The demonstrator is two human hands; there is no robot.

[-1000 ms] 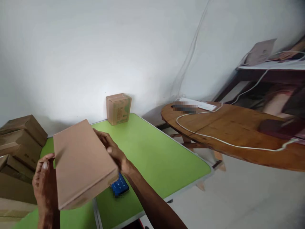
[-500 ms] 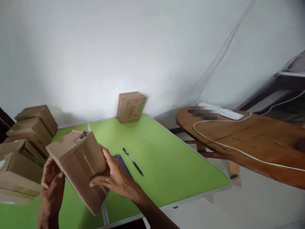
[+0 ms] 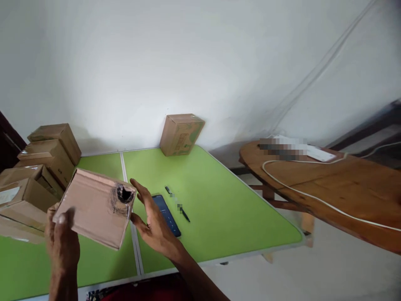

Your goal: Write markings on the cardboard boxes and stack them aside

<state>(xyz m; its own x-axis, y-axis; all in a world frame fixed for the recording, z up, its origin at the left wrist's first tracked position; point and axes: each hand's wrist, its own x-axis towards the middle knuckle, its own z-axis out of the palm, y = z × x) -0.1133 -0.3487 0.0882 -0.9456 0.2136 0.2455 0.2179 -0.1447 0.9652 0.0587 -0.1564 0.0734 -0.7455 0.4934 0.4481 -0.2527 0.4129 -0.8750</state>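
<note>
Small cardboard box [image 3: 90, 209] held tilted above the green table [image 3: 238, 221], left of the phone [image 3: 166, 211]. At its upper right corner a ragged hole [image 3: 125, 195] is ringed by black scribbles [image 3: 114, 202]; contents hidden in the dark. Lower left corner pinched by the left hand [image 3: 64, 236], thumb on top. Right edge met by the spread right hand [image 3: 153, 225]; firm hold cannot be told. Cartons [image 3: 34, 196] grouped left. Green surface stretched between pen [image 3: 185, 215] and right table edge.
</note>
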